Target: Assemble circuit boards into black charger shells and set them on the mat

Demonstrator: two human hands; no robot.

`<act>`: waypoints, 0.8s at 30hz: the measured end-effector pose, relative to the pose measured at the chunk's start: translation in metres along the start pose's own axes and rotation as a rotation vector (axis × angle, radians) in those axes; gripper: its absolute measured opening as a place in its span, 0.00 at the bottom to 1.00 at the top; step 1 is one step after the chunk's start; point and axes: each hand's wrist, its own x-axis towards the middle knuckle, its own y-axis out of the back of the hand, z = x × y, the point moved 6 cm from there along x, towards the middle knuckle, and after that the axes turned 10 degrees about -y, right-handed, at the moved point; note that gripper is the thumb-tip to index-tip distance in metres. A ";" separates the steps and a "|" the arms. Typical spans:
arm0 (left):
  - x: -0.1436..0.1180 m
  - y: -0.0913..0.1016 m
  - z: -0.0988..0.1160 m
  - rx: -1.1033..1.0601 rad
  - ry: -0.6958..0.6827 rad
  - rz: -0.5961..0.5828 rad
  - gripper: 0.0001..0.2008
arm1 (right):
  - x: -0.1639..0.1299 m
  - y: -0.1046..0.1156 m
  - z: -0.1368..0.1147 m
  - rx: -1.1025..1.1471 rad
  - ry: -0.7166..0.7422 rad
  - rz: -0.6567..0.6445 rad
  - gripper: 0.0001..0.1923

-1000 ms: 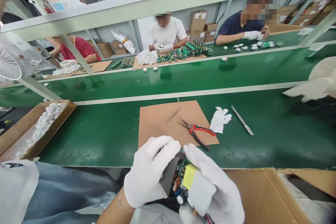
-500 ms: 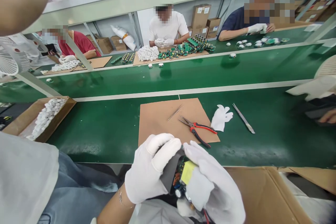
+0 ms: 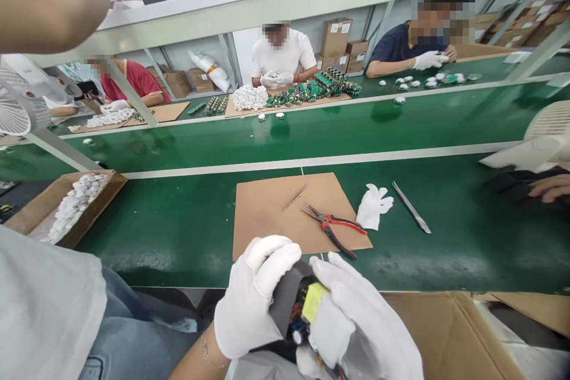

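Gloved in white, my left hand [image 3: 253, 300] is wrapped round a dark grey plastic housing [image 3: 285, 297]. My right hand [image 3: 371, 314], also gloved, grips a circuit board [image 3: 299, 316] with a yellow block, round capacitors and a white sheet-like piece [image 3: 330, 332]. The board's near end sits at the mouth of the housing; how deep it reaches inside is hidden. Red and dark wires show below my right hand. Beyond my hands, long-nose pliers [image 3: 328, 224] with red and black handles and thin metal tweezers [image 3: 294, 198] lie on a cardboard sheet [image 3: 262, 219].
A spare white glove [image 3: 374, 206] and larger tweezers [image 3: 412, 208] lie right of the cardboard. At left stands a box [image 3: 116, 181] of white pieces. Across the green conveyor [image 3: 214, 148], co-workers sit by piled boards [image 3: 329, 84]. An open carton [image 3: 436, 332] is at lower right.
The view has shifted slightly, so the bench sits lower in the picture. My hands keep their hold, and the housing and board look slightly closer together. Small parts on the conveyor have moved right.
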 end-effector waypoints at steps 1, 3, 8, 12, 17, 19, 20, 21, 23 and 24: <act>0.000 0.000 0.000 -0.002 0.000 -0.002 0.20 | 0.000 0.001 0.000 -0.006 0.013 -0.003 0.38; 0.000 -0.001 -0.001 -0.009 0.000 -0.009 0.20 | -0.001 0.004 0.000 -0.022 0.028 0.020 0.36; -0.001 -0.001 -0.002 -0.014 -0.012 -0.015 0.19 | -0.002 0.003 0.001 -0.084 -0.033 0.000 0.34; -0.003 -0.002 -0.004 0.037 -0.021 0.003 0.20 | 0.001 0.001 0.000 -0.110 -0.024 -0.055 0.34; -0.005 -0.003 -0.003 0.072 -0.063 -0.006 0.21 | 0.010 0.001 -0.002 -0.130 -0.013 -0.020 0.29; -0.004 -0.004 -0.003 0.077 -0.063 -0.006 0.21 | 0.011 -0.002 -0.003 -0.117 -0.006 -0.038 0.30; -0.004 -0.004 -0.003 0.076 -0.059 -0.004 0.22 | 0.011 -0.003 -0.002 -0.109 -0.008 -0.046 0.32; -0.004 -0.005 -0.004 0.067 -0.049 0.001 0.22 | 0.011 -0.004 -0.001 -0.103 -0.019 -0.058 0.34; -0.004 -0.006 -0.006 0.030 -0.020 0.019 0.23 | 0.012 -0.005 0.002 -0.097 -0.047 -0.098 0.37; -0.005 -0.007 -0.007 0.004 -0.005 0.026 0.23 | 0.013 -0.005 0.004 -0.099 -0.059 -0.125 0.37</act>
